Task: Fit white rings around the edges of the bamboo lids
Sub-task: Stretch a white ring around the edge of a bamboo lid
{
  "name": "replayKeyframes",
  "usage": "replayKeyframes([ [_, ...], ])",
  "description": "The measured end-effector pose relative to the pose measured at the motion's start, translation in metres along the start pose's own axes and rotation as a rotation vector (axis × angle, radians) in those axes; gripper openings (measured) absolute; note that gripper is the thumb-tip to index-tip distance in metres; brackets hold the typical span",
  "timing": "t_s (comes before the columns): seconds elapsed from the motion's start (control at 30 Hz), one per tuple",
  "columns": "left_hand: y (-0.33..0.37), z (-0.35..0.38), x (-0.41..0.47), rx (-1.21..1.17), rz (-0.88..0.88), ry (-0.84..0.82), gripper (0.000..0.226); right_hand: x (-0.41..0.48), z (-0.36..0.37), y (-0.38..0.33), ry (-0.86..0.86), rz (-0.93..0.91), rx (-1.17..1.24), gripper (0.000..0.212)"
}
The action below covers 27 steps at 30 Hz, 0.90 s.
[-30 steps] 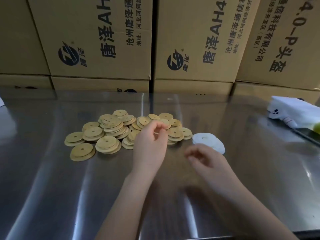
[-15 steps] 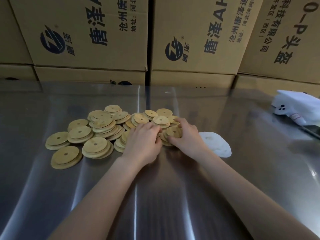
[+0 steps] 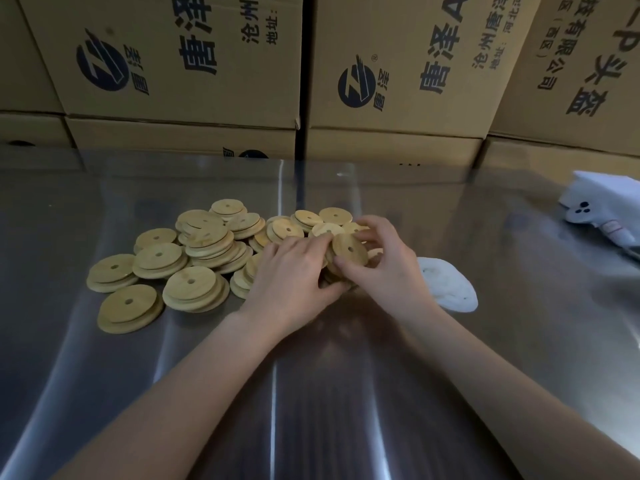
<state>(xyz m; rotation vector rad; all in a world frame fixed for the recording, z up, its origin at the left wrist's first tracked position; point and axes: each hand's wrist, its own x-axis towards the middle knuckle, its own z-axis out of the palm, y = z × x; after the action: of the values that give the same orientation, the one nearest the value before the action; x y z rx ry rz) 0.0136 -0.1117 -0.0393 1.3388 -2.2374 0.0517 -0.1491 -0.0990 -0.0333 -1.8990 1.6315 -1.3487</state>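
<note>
Both hands meet at the right end of the pile of bamboo lids (image 3: 207, 244) on the steel surface (image 3: 346, 393). The right hand (image 3: 384, 268) pinches one bamboo lid (image 3: 349, 249) by its rim, thumb on the near edge and fingers curled over the far edge. The lid is tilted toward us, centre hole showing. The left hand (image 3: 294, 271) curls its fingers against the same lid's left rim; what its palm covers we cannot tell. We judge the two-sided hold is meant to free this lid from its neighbours and leave the edge bare for a ring. We see no ring on it yet.

The white rings (image 3: 446, 285) lie in a small heap just beside the right wrist, apart from the lids. We reckon that keeps them in easy reach.

Around: printed cardboard boxes (image 3: 194, 57) are stacked along the far side. A white packet (image 3: 606, 202) with black dots sits far right, kind unclear.

In the way: overlapping lids crowd the held one, so a neighbour may drag along. The right forearm lies close to the ring heap.
</note>
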Motion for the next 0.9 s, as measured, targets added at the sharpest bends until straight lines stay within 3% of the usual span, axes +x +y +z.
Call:
replayKeyframes([
  [0.1,0.002,-0.005,-0.008,-0.08,-0.03,0.001,0.088,-0.008,-0.001,-0.007,-0.015,-0.034,0.072,0.056],
  [0.37,0.002,-0.023,-0.034,-0.444,-0.04,0.055,0.069,-0.022,-0.006,-0.018,-0.205,-0.034,0.386,0.051],
  [0.43,0.0,-0.025,-0.042,-0.553,-0.063,0.061,0.07,-0.023,-0.009,-0.02,-0.282,-0.042,0.454,0.046],
  [0.5,-0.001,-0.027,-0.05,-0.647,-0.095,0.076,0.072,-0.019,-0.016,-0.019,-0.255,-0.04,0.483,0.034],
  [0.57,-0.004,-0.03,-0.055,-0.818,-0.139,0.062,0.07,-0.009,-0.028,-0.012,-0.098,0.0,0.391,0.018],
  [0.67,-0.011,-0.037,-0.06,-1.113,-0.207,0.041,0.068,0.006,-0.051,0.01,0.117,0.172,-0.061,0.017],
  [0.8,-0.021,-0.044,-0.061,-1.628,-0.401,-0.027,0.073,0.015,-0.072,0.04,-0.042,0.427,-0.456,0.023],
  [0.87,-0.023,-0.046,-0.062,-1.781,-0.497,-0.104,0.068,0.016,-0.073,0.046,-0.156,0.474,-0.57,0.012],
  [0.9,-0.023,-0.048,-0.062,-1.841,-0.525,-0.148,0.065,0.018,-0.072,0.048,-0.176,0.466,-0.609,0.017],
])
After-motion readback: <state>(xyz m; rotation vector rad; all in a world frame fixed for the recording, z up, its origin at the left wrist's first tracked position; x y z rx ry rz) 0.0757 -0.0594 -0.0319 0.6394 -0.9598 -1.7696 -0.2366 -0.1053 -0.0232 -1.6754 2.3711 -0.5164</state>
